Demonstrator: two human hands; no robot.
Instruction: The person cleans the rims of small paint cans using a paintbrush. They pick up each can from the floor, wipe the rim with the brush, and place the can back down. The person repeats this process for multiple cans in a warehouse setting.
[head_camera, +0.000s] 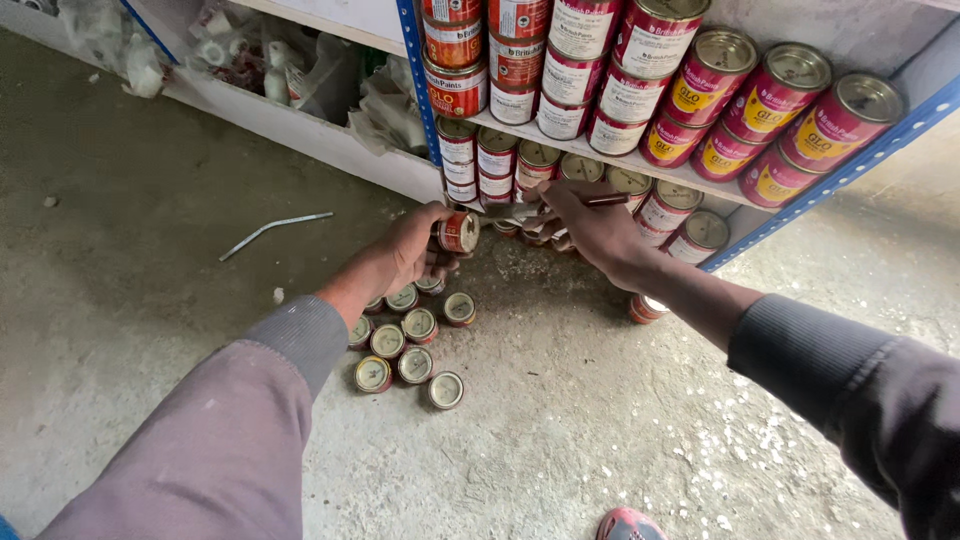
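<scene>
Left hand: the left hand (405, 255), just left of the frame's centre, is wrapped around a small red paint tin (459, 232), held on its side with the lid end facing right, at the mouth of the bottom shelf (330, 150).
Right hand: the right hand (598, 228), at centre, reaches in under the shelf; its fingers are closed on a thin dark-handled tool (600, 200) that looks like a brush or screwdriver, I cannot tell which.
Held tin's place: above the concrete floor (600, 420), just in front of the row of small tins (520, 165) standing on the low shelf.
Floor cluster: a group of small tins (410, 345) stands lids-up on the floor below the left wrist, close together, some touching.
Stray tin: one more tin (645, 308) lies half hidden under the right forearm.
Shelves above: larger red tins (690, 90) are stacked tilted in the upper right of the frame; crumpled plastic bags (270, 60) fill the upper left.
Doing it well: I judge a firm wrap round the tin's body is best, keeping the lid end steady and clear of the row behind.
Risk: an elbow or sleeve dropping low could knock the floor cluster.
Elsewhere: a bent metal rod (272, 228) lies on the floor at left; a shoe tip (625, 524) shows at the bottom edge.
</scene>
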